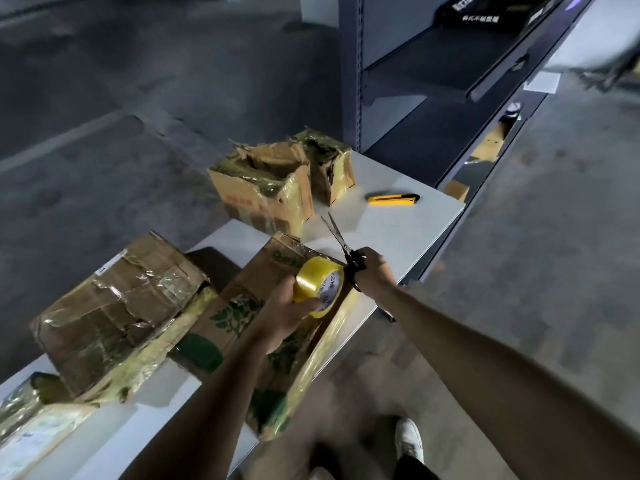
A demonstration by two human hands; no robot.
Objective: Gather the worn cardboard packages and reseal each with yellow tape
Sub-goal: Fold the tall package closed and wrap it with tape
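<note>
The roll of translucent yellow packing tape (318, 285) is held just above the far end of a long brown cardboard box printed with green leaves (239, 313), near the middle of the white bench (398, 233). The left hand (282, 306) grips the roll, fingers and thumb curled round it. Just beside it, toward the bench's right edge, the right hand (375, 270) is closed round the black handles of a pair of steel scissors (341, 244), whose slightly parted blades point toward the far end. The leaf-printed box lies along the right edge, with glossy yellow tape down its side. Against its left side sits a crumpled brown cardboard package (114, 306) under wrinkled tape. Another tape-covered package (31, 420) lies at the near left corner, partly cut off. At the far end stand a torn-open brown box (263, 188) and a smaller ragged box (329, 168) touching it behind. A yellow and black utility knife (393, 199) lies near the far right corner. Beyond the bench rises grey metal shelving (433, 109); a white shoe (408, 441) rests on the concrete floor (519, 237)
</note>
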